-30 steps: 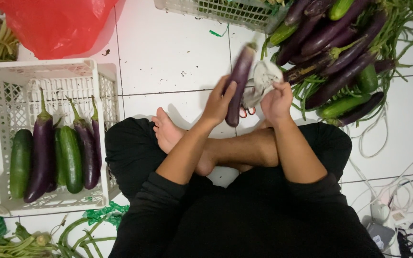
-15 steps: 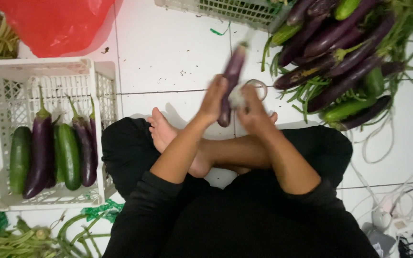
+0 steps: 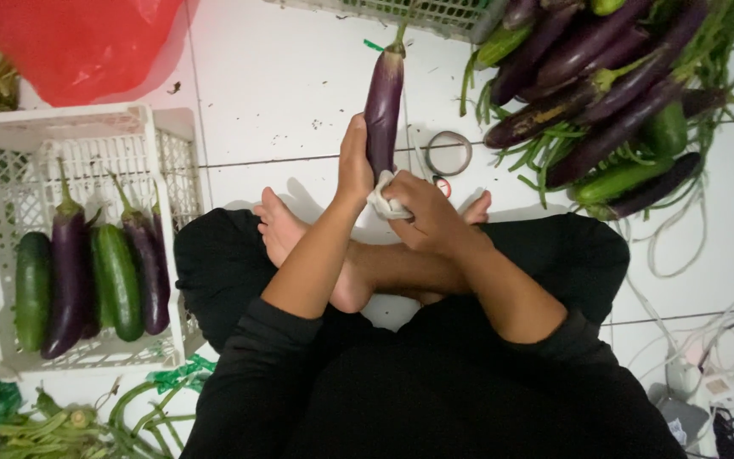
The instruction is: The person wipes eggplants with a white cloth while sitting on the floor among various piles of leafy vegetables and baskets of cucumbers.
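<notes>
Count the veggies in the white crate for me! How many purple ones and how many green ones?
In the white crate:
Purple eggplants: 2 that show clearly; a third may hide at the right edge
Green cucumbers: 2
Total: 4 sure

One long purple eggplant is standing up out of the two hands, the left hand and the right hand, with one white cloth bunching at its base. Well to the left of the grip, one white plastic crate is holding three purple eggplants and two green cucumbers. Just beyond the grip, one tape roll is lying on the tiles, and up to the right a heap of eggplants and cucumbers is lying too tangled to count.
</notes>
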